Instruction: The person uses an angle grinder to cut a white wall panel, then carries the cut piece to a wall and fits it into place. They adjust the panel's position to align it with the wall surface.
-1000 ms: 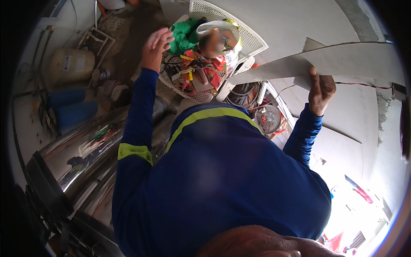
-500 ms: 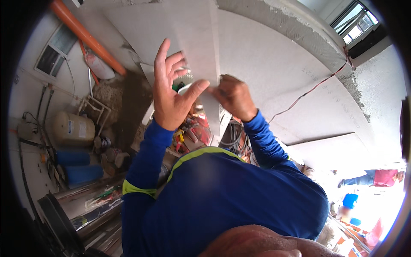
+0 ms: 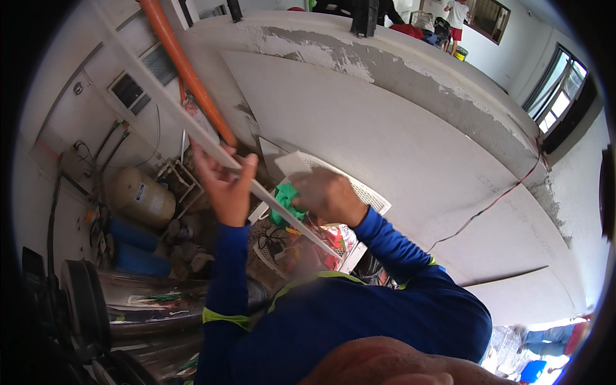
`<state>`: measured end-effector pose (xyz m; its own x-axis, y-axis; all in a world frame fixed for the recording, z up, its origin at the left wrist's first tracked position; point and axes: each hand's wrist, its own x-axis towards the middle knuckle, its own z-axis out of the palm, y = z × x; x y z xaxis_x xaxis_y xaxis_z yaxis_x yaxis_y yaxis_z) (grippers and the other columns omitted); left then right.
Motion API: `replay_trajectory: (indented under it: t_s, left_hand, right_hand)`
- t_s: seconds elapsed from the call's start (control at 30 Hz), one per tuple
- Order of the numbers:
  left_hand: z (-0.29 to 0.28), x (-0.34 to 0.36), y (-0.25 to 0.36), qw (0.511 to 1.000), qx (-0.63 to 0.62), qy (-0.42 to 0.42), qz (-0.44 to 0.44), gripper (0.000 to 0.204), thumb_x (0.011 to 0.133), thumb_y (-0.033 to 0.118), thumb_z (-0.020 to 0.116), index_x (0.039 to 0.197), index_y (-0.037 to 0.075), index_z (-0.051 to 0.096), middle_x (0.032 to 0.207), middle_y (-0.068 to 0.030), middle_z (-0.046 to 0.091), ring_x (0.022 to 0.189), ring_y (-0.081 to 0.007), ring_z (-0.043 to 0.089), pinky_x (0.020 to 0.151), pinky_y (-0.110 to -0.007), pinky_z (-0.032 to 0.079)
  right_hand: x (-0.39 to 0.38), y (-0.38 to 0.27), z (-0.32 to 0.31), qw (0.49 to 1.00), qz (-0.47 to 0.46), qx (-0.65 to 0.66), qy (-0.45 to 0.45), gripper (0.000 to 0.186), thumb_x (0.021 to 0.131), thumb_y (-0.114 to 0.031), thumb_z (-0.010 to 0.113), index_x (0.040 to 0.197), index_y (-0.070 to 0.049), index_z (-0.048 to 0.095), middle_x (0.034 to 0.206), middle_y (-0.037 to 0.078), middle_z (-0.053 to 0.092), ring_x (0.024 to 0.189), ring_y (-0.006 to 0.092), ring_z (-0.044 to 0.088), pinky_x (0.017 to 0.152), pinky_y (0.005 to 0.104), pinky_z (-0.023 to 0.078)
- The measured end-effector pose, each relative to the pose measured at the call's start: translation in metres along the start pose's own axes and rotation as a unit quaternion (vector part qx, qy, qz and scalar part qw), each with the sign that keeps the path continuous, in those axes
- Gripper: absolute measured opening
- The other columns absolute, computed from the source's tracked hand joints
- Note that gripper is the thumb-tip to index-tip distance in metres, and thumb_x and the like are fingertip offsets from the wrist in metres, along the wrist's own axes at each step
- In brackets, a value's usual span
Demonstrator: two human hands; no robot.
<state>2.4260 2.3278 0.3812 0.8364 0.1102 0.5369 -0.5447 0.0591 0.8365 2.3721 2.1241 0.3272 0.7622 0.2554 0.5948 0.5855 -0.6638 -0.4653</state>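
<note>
A long, narrow white strip (image 3: 170,106) slants from the upper left down toward my chest, seen nearly edge-on. My left hand (image 3: 224,186) is closed round it, with the thumb on one side and the fingers on the other. To the right of the strip is my right hand (image 3: 330,196), its fingers curled and partly blurred. I cannot make out what they hold, if anything. Behind that hand are a flat white piece (image 3: 294,164) and a white perforated basket (image 3: 369,194). Next to its fingers lies a crumpled green bag (image 3: 281,206).
A curved pale panel wall (image 3: 417,147) with a rough cement edge stands ahead, a thin cable (image 3: 487,196) across it. At left are an orange pipe (image 3: 189,74), a beige tank (image 3: 142,197) and blue cylinders (image 3: 135,247). People (image 3: 457,22) are in the distance.
The white strip has turned from its broad face to its edge and tilted to the left. My left hand has closed on it, and my right hand has moved away from it. The view has shifted.
</note>
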Motion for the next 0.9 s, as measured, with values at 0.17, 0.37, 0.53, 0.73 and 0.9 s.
replay_trajectory:
  t_s: [0.17, 0.37, 0.53, 0.73, 0.9]
  left_hand:
    - [-0.077, 0.064, 0.038, 0.996, 0.042, 0.054, 0.059, 0.083, 0.08, 0.003, 0.076, 0.148, 0.002, 0.029, 0.113, -0.0075, 0.057, 0.096, -0.0162, 0.058, 0.078, -0.029, 0.051]
    - [-0.167, 0.144, 0.04, 0.977, 0.145, 0.086, 0.128, 0.076, 0.085, 0.005, 0.074, 0.147, 0.002, 0.031, 0.116, -0.0098, 0.058, 0.095, -0.0159, 0.057, 0.077, -0.03, 0.05]
    - [-0.237, 0.2, -0.025, 0.959, 0.222, 0.081, 0.154, 0.075, 0.086, 0.006, 0.074, 0.147, 0.002, 0.032, 0.121, -0.0125, 0.057, 0.1, -0.0171, 0.057, 0.079, -0.031, 0.05]
    - [-0.349, 0.256, -0.157, 0.928, 0.32, 0.086, 0.169, 0.074, 0.081, 0.009, 0.081, 0.14, -0.006, 0.039, 0.108, -0.0135, 0.067, 0.094, -0.0195, 0.065, 0.082, -0.03, 0.055]
    - [-0.434, 0.293, -0.227, 0.649, 0.635, 0.094, 0.408, 0.08, 0.079, 0.046, 0.079, 0.136, 0.0, 0.046, 0.116, -0.0194, 0.062, 0.097, -0.0315, 0.065, 0.085, -0.042, 0.056]
  right_hand:
    - [0.073, 0.065, -0.047, 0.995, -0.045, 0.063, 0.055, 0.05, 0.085, -0.003, 0.066, 0.134, -0.008, 0.054, 0.122, 0.016, 0.065, 0.108, 0.0356, 0.065, 0.092, 0.04, 0.052]
    - [0.236, 0.152, -0.105, 0.973, 0.026, -0.08, 0.215, 0.069, 0.081, -0.006, 0.066, 0.145, -0.012, 0.042, 0.124, 0.021, 0.063, 0.112, 0.0389, 0.063, 0.096, 0.0427, 0.049]
    - [0.347, 0.237, -0.115, 0.934, 0.066, -0.162, 0.31, 0.079, 0.08, -0.006, 0.066, 0.15, -0.011, 0.03, 0.118, 0.031, 0.059, 0.108, 0.0483, 0.058, 0.094, 0.0475, 0.048]
    - [0.377, 0.309, -0.086, 0.917, 0.149, -0.059, 0.366, 0.066, 0.076, 0.005, 0.063, 0.139, -0.004, 0.045, 0.117, 0.019, 0.062, 0.104, 0.0284, 0.063, 0.087, 0.0364, 0.054]
    - [0.374, 0.324, -0.071, 0.889, 0.144, -0.242, 0.361, 0.062, 0.076, -0.012, 0.06, 0.136, -0.004, 0.049, 0.109, 0.033, 0.064, 0.105, 0.0451, 0.062, 0.09, 0.0467, 0.05]
